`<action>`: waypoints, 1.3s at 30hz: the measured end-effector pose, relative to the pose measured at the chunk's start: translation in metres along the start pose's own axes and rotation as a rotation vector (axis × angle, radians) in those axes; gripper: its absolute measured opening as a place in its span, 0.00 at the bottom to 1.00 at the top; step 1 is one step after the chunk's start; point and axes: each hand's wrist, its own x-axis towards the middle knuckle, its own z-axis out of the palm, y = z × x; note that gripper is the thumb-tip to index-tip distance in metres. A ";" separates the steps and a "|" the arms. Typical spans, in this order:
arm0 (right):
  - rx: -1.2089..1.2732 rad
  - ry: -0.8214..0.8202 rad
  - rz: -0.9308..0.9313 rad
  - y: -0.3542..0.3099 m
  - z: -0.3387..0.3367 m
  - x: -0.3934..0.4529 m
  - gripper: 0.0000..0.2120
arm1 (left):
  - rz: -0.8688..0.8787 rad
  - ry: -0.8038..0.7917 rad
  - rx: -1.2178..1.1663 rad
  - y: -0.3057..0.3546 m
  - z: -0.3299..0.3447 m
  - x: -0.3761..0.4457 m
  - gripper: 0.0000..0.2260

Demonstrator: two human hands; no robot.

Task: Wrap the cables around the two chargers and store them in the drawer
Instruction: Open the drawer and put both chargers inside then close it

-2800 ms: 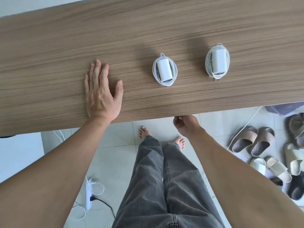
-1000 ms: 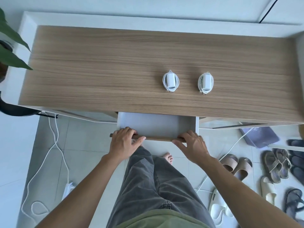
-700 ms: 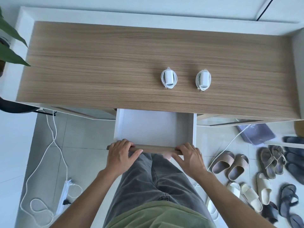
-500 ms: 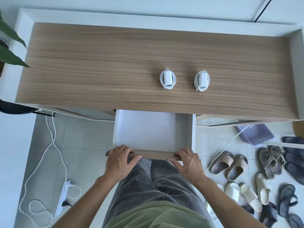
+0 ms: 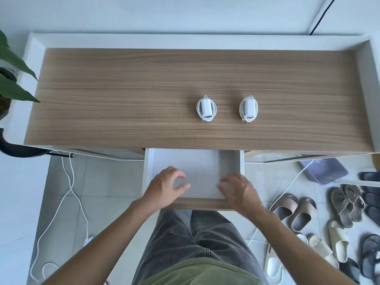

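Note:
Two white chargers lie side by side on the wooden cabinet top (image 5: 123,95), each with its white cable coiled around it: the left charger (image 5: 206,108) and the right charger (image 5: 248,108). Below them the white drawer (image 5: 149,171) stands pulled out, its wooden front edge (image 5: 201,201) nearest me, and nothing lies in it. My left hand (image 5: 166,185) and my right hand (image 5: 239,190) hover over the drawer's front part, fingers apart, holding nothing.
A green plant (image 5: 12,79) stands at the cabinet's left end. A white cord (image 5: 70,182) trails over the tiled floor on the left. Several sandals and slippers (image 5: 320,212) lie on the floor to the right, with a purple flat box (image 5: 322,170) under the cabinet.
The drawer came out further toward me. Both hands let go of its front edge and now hover over its inside.

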 end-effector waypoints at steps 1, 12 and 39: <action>0.014 0.058 -0.002 -0.001 -0.010 0.012 0.10 | 0.025 0.033 -0.005 0.008 -0.008 0.013 0.14; -0.079 0.374 -0.043 0.001 -0.116 0.139 0.21 | 0.159 0.399 -0.010 0.087 -0.073 0.146 0.30; 0.093 0.136 0.071 -0.017 -0.108 0.155 0.30 | 0.035 0.206 -0.185 0.076 -0.059 0.143 0.28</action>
